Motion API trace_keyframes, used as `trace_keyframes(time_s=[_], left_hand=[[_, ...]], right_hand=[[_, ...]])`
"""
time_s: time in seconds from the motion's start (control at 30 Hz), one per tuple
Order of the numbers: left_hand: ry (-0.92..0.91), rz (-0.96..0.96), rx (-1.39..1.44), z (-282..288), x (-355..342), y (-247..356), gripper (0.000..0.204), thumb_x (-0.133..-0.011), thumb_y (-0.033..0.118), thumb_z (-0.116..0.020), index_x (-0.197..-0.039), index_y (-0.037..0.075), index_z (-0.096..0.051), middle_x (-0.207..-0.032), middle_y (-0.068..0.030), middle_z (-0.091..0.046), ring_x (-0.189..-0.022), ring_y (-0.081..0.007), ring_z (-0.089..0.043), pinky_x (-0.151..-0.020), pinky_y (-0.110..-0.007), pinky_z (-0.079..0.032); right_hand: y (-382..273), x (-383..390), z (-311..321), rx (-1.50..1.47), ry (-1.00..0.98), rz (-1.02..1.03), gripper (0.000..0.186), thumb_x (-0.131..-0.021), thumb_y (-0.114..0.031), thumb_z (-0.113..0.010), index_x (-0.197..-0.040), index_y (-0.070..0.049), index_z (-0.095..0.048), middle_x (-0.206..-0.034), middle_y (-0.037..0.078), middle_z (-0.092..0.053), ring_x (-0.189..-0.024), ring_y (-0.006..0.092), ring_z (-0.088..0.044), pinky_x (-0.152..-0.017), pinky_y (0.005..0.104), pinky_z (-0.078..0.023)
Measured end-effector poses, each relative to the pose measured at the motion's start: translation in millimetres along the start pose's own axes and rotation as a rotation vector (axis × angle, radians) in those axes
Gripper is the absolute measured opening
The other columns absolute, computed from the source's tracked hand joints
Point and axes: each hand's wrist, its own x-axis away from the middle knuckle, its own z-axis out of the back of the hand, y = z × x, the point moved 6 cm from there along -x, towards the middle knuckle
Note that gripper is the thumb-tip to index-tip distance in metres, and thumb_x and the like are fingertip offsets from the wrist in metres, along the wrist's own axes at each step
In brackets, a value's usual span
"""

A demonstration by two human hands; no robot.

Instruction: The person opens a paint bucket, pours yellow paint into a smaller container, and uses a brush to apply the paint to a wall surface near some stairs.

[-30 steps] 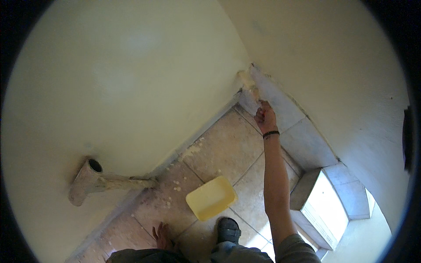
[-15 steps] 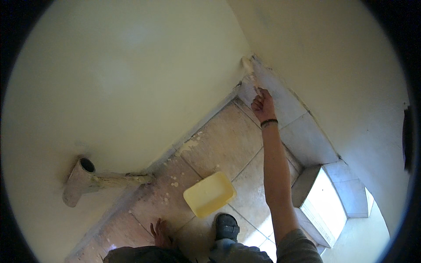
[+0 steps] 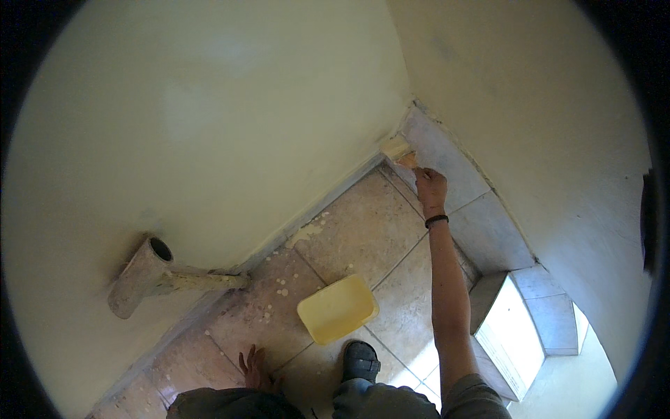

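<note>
My right hand [image 3: 430, 187] is stretched out in front of me, arm nearly straight, fingers wrapped tight round the handle of a paintbrush [image 3: 400, 151]. Brush head sits right in the corner where the two cream walls [image 3: 209, 126] meet, just above the grey tile skirting [image 3: 447, 157]; bristles look to be touching the wall there, though it's too small to be sure. Black band [image 3: 436, 221] on that wrist.

Left hand [image 3: 255, 366] is low, near my knee, fingers spread apart, holding nothing. Can't tell whether it's resting on the floor tiles [image 3: 363, 230] or just above them.

Yellow paint tray [image 3: 338, 309] lies flat on the floor betw. my two arms, just ahead of my dark shoe [image 3: 361, 361], well apart from the brush. Pale paint splatters [image 3: 283, 286] dot the tiles left of it, w/ a bigger blotch by the wall base.

Left side: a paint-covered pipe [image 3: 150, 276] sticks out of the wall, open end facing up. Bright lit step [image 3: 520, 335] at lower right.
</note>
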Motion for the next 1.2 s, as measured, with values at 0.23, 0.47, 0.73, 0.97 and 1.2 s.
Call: trace_keyframes(time_s=[0.23, 0.47, 0.73, 0.97, 1.2], left_hand=[[0.042, 0.010, 0.070, 4.7, -4.0, 4.5, 0.091, -0.082, 0.056, -0.075, -0.145, 0.000, -0.040, -0.145, -0.0248, -0.050, -0.147, -0.0474, -0.035, -0.123, -0.070, -0.009], [0.013, 0.005, 0.042, 2.6, -4.1, 2.3, 0.087, -0.080, 0.046, -0.076, -0.144, 0.000, -0.040, -0.144, -0.0249, -0.050, -0.148, -0.0472, -0.034, -0.123, -0.070, -0.009], [-0.022, 0.050, 0.062, -1.6, -5.6, -0.3, 0.096, -0.072, 0.040, -0.082, -0.148, 0.002, -0.037, -0.149, -0.0218, -0.048, -0.150, -0.0442, -0.032, -0.124, -0.069, -0.008], [-0.066, 0.052, 0.070, 5.6, -10.9, 8.1, 0.098, -0.069, 0.033, -0.086, -0.148, 0.002, -0.037, -0.149, -0.0220, -0.047, -0.151, -0.0435, -0.031, -0.124, -0.068, -0.007], [-0.108, 0.132, 0.018, -2.4, -5.7, 0.3, 0.093, -0.073, 0.037, -0.082, -0.147, 0.002, -0.039, -0.147, -0.0213, -0.050, -0.151, -0.0425, -0.032, -0.124, -0.068, -0.007]], right_hand=[[-72.9, 15.3, -13.7, 0.671, 0.367, 0.762, 0.023, -0.093, -0.020, -0.065, -0.097, 0.002, -0.067, -0.085, 0.029, -0.071, -0.074, 0.0463, -0.070, -0.064, 0.0503, -0.057], [-79.2, 12.6, -33.8, 0.681, 0.389, 0.703, 0.024, -0.097, -0.020, -0.062, -0.107, 0.000, -0.054, -0.075, 0.026, -0.070, -0.075, 0.0454, -0.071, -0.064, 0.0535, -0.057], [-29.8, 5.8, -58.6, 0.649, 0.335, 0.610, 0.022, -0.098, -0.016, -0.060, -0.111, 0.001, -0.054, -0.076, 0.028, -0.069, -0.075, 0.0467, -0.071, -0.063, 0.0547, -0.057], [-54.0, 6.6, -45.1, 0.646, 0.417, 0.737, 0.023, -0.098, -0.016, -0.061, -0.112, 0.001, -0.055, -0.076, 0.029, -0.068, -0.072, 0.0473, -0.070, -0.062, 0.0542, -0.056], [-84.7, 37.0, -42.2, 0.526, 0.441, 0.660, 0.022, -0.096, -0.018, -0.063, -0.108, 0.000, -0.057, -0.078, 0.026, -0.070, -0.074, 0.0459, -0.071, -0.064, 0.0551, -0.056]])
